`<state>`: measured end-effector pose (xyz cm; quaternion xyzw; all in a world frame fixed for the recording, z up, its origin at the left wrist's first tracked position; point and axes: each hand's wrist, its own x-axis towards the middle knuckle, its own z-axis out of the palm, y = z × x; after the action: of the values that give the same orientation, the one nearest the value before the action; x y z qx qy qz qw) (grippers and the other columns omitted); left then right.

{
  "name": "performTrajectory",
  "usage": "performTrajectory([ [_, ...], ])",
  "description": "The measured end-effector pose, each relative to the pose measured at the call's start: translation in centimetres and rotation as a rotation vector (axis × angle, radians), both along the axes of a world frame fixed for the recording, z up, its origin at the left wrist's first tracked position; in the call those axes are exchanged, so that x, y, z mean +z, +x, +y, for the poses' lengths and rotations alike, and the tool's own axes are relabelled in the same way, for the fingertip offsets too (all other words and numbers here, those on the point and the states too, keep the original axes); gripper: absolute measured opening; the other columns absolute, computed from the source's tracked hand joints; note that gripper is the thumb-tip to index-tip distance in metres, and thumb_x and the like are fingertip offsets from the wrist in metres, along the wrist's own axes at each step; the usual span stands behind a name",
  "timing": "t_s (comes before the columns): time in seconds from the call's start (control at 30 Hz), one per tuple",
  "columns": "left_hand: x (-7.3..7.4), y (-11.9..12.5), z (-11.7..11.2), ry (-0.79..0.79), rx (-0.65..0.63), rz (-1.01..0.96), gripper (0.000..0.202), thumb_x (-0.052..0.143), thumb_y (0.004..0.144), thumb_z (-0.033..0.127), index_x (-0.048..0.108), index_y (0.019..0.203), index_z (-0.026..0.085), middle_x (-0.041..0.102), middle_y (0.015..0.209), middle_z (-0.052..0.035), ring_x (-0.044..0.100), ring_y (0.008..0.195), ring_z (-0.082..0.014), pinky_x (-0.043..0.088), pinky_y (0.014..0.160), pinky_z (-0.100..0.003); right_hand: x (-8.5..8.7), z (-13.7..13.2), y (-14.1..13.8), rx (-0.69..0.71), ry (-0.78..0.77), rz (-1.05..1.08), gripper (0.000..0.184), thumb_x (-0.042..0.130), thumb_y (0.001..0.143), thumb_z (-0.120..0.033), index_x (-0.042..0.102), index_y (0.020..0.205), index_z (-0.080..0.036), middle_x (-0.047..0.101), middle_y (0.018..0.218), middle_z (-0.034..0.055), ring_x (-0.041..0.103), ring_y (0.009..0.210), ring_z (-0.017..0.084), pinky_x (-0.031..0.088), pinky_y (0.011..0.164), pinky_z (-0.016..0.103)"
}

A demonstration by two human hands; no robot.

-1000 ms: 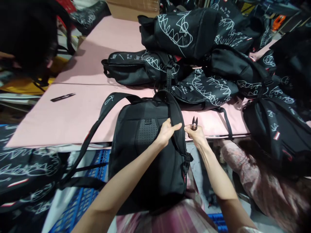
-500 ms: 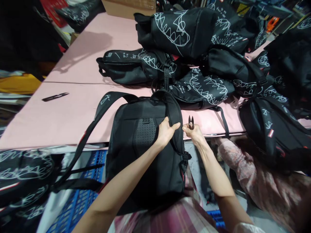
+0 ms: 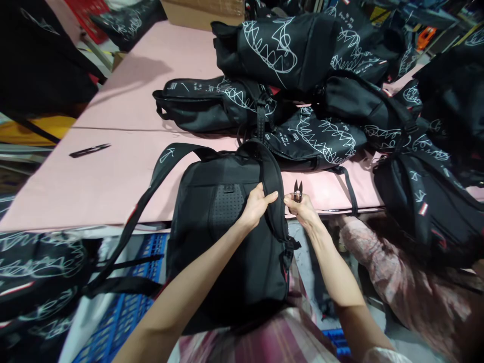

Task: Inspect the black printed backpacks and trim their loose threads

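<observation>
A black backpack (image 3: pixel 234 262) leans against the table edge in front of me, its padded back panel facing up. My left hand (image 3: pixel 259 204) is closed around its right shoulder strap (image 3: pixel 278 214), thumb on top. Just right of that strap, my right hand (image 3: pixel 300 205) holds small black thread snips (image 3: pixel 298 190), blades pointing away and slightly apart. The thumb and forefinger of that hand pinch at the strap's edge; whether a thread is between them is too small to see. The other shoulder strap (image 3: pixel 147 189) loops out to the left.
Several black backpacks with white scribble prints, including one nearby (image 3: pixel 313 138), are piled across the pink table (image 3: pixel 124 106). A second pair of snips (image 3: pixel 89 150) lies at left. At right, a co-worker's patterned sleeve (image 3: pixel 378 262) is beside a backpack (image 3: pixel 446 212). A blue crate (image 3: pixel 124 312) stands below.
My hands keep nearly the same hold on the strap and snips. The view has shifted slightly, and the dark shape at the far upper left has moved.
</observation>
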<state>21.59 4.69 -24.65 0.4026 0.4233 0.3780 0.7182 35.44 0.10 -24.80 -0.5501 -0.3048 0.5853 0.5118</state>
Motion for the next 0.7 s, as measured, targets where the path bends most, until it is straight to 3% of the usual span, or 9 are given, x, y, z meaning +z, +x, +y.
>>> performTrajectory([
  [0.17, 0.8, -1.0, 0.0, -0.045, -0.104, -0.119, 0.04, 0.074, 0.064, 0.029, 0.058, 0.099, 0.015, 0.067, 0.09, -0.0046, 0.063, 0.079, -0.0175, 0.05, 0.076, -0.03, 1.2, -0.1, -0.6, 0.004, 0.026, -0.071, 0.028, 0.075, 0.053, -0.035, 0.058, 0.059, -0.013, 0.039, 0.047, -0.0062, 0.027, 0.043, 0.004, 0.018, 0.042, 0.021],
  [0.37, 0.1, -2.0, 0.3, -0.02, -0.177, -0.191, 0.046, 0.074, 0.065, 0.033, 0.057, 0.105, 0.016, 0.066, 0.098, -0.0063, 0.063, 0.083, -0.0169, 0.049, 0.071, -0.025, 2.4, -0.6, -1.1, 0.043, 0.016, -0.201, 0.023, 0.07, 0.058, -0.032, 0.061, 0.062, -0.012, 0.05, 0.054, -0.0029, 0.035, 0.047, 0.006, 0.027, 0.046, 0.021],
  [0.6, -0.2, -1.1, 0.1, -0.026, -0.138, -0.174, 0.045, 0.075, 0.064, 0.033, 0.057, 0.102, 0.016, 0.067, 0.096, -0.0059, 0.063, 0.083, -0.0165, 0.049, 0.073, -0.025, 1.5, -0.6, -1.8, 0.0, 0.088, -0.306, 0.017, 0.061, 0.064, -0.031, 0.057, 0.062, -0.014, 0.047, 0.055, -0.0037, 0.04, 0.052, 0.008, 0.032, 0.051, 0.022],
  [0.7, 0.0, -0.9, -0.6, 0.057, -0.102, 0.015, 0.043, 0.071, 0.066, 0.032, 0.057, 0.103, 0.015, 0.068, 0.087, -0.0051, 0.063, 0.075, -0.0167, 0.05, 0.071, -0.029, 0.8, -0.9, -1.3, -0.098, 0.032, -0.273, 0.022, 0.062, 0.063, -0.036, 0.057, 0.065, -0.014, 0.044, 0.052, -0.0048, 0.036, 0.048, 0.007, 0.03, 0.047, 0.022],
])
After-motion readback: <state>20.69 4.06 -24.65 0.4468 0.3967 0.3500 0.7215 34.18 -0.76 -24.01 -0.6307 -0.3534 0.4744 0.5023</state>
